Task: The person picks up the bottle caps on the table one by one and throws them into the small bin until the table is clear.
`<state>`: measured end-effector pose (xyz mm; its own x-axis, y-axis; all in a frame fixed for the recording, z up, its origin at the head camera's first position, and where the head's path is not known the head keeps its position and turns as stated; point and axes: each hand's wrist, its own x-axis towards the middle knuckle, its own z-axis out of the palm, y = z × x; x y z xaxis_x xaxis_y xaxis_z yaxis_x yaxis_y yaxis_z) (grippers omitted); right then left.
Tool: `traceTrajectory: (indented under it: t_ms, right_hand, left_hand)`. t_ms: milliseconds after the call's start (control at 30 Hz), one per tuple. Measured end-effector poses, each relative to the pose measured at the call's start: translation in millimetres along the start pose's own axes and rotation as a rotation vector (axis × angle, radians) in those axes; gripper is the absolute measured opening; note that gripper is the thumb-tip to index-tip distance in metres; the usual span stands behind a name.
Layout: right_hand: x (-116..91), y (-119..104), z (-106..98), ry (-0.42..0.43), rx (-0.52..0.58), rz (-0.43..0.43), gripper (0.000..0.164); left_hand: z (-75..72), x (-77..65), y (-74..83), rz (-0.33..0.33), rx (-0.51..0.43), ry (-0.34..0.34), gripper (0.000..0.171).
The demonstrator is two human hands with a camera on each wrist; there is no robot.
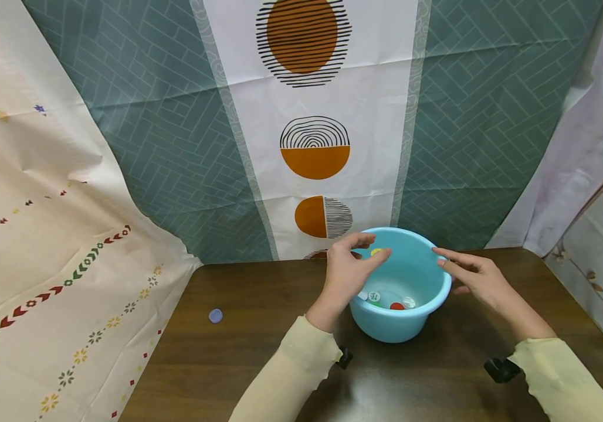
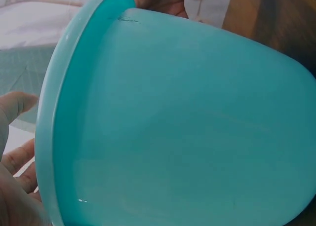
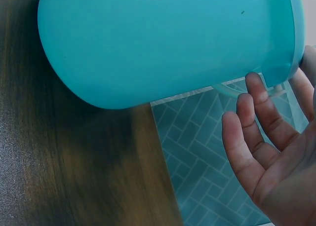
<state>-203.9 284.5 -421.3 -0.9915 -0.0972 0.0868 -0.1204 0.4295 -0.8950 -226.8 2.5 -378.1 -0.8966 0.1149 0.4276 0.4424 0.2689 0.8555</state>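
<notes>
A light-blue plastic basin (image 1: 412, 325) stands on the table with several bottle caps inside, among them a red cap (image 1: 397, 306) and a white cap (image 1: 373, 296). My left hand (image 1: 351, 266) is over the basin's left rim, thumb and fingers spread apart. A yellow cap (image 1: 376, 252) shows in the gap between them; whether they touch it is unclear. At the right rim, my right hand (image 1: 478, 278) holds the basin with thumb and index finger over the edge. Its other fingers (image 3: 237, 142) curl outside, below the rim.
A blue-purple cap (image 1: 216, 316) lies on the brown wooden table (image 1: 259, 363), left of the basin. Patterned cloth (image 1: 175, 117) hangs behind the table's far edge. More cloth (image 1: 32, 234) hangs along the left side.
</notes>
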Motion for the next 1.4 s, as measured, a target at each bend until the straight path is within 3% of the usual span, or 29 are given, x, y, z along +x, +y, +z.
traceTrajectory:
  t_ms: [600,867,1100,1400]
  right_hand:
    - [0.0,0.9,1.1,0.003,-0.006,0.003,0.056]
    - [-0.5,-0.3,1.5,0.009,-0.005,-0.006,0.054]
    - [-0.7,-1.9,2.0,0.002,-0.013,-0.003,0.053]
    - [-1.5,-2.6,0.9,0.007,-0.022,0.01,0.055]
  left_hand:
    - [-6.7,-1.2,-2.8,0.005,0.007,0.04,0.035]
    - [-30.6,-0.2,-12.7,-0.006,0.004,0.092,0.034]
    - [-56.1,-5.1,-30.9,-0.014,-0.018,0.162,0.033]
    - [-86.8,-15.9,-48.6,-0.029,0.043,0.251,0.033]
